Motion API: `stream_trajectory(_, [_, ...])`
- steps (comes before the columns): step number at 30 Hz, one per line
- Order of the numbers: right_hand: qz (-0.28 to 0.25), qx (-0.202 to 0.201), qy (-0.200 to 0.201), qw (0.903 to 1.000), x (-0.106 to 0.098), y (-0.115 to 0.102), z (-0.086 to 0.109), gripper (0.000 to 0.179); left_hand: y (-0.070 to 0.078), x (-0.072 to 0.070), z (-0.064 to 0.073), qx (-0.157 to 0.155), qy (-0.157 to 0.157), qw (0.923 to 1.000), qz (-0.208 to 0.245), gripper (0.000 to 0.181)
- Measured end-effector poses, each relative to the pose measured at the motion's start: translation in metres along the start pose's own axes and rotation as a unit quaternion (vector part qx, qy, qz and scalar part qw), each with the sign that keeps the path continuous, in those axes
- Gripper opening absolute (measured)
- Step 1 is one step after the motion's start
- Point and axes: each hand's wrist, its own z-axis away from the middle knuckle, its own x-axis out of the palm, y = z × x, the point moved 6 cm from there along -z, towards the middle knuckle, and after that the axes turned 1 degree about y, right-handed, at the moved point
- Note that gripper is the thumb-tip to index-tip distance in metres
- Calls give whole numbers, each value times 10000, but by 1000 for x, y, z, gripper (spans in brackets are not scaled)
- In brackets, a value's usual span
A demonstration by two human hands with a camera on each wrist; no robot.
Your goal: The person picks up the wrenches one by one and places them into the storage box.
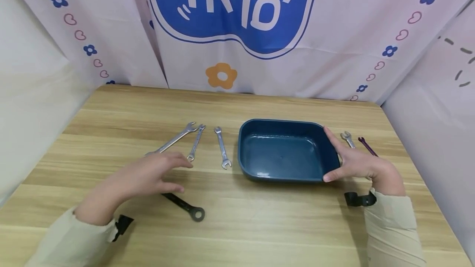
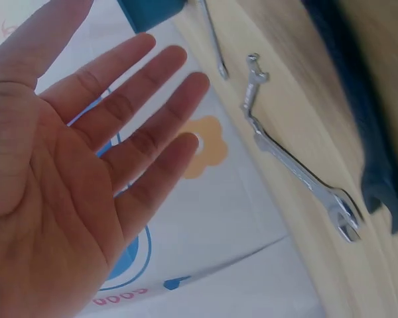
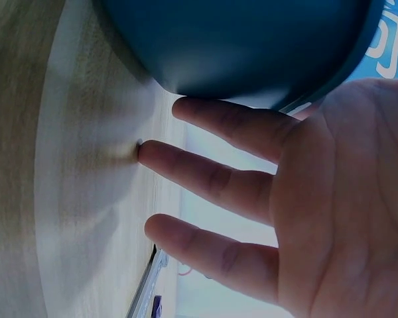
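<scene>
A dark blue rectangular bin (image 1: 280, 158) stands on the table. My right hand (image 1: 356, 164) spans its right end, thumb at the front corner of the rim and index finger at the back corner. In the right wrist view the other fingers (image 3: 212, 185) stretch straight beside the bin's wall. My left hand (image 1: 156, 174) hovers palm down with nothing in it, fingers spread and nearly straight. Below it lies a black ring-ended wrench (image 1: 182, 204), partly hidden by the hand. Just beyond are a long silver open-end wrench (image 1: 176, 138) and a shorter silver wrench (image 1: 196, 142).
Another silver double open-end wrench (image 1: 223, 148) lies left of the bin. Right of it, behind my right hand, are a silver wrench (image 1: 347, 138) and a small purple wrench (image 1: 367, 146). A printed white curtain (image 1: 185, 65) hangs along the table's (image 1: 259, 226) back edge.
</scene>
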Motion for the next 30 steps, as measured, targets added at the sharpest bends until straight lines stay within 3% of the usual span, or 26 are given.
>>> stream_trajectory(4, [-74,-14,-1,10000,0,1,0,136,-4,5,6,-57,-189,9998,19,43])
stream_trajectory(10, [-265,-68,-19,9996,0,2,0,135,-6,15,10,236,-294,9990,220,35])
stream_trajectory(16, [-349,-83,-40,9993,1,1,0,134,-9,23,10,285,-580,9967,499,29])
stream_trajectory(22, [-290,-7,-27,9996,0,0,-1,135,-13,29,8,185,-805,9938,748,24])
stream_trajectory(30, [-101,-61,49,9999,1,-1,1,137,-20,40,9,-128,-933,9931,697,28])
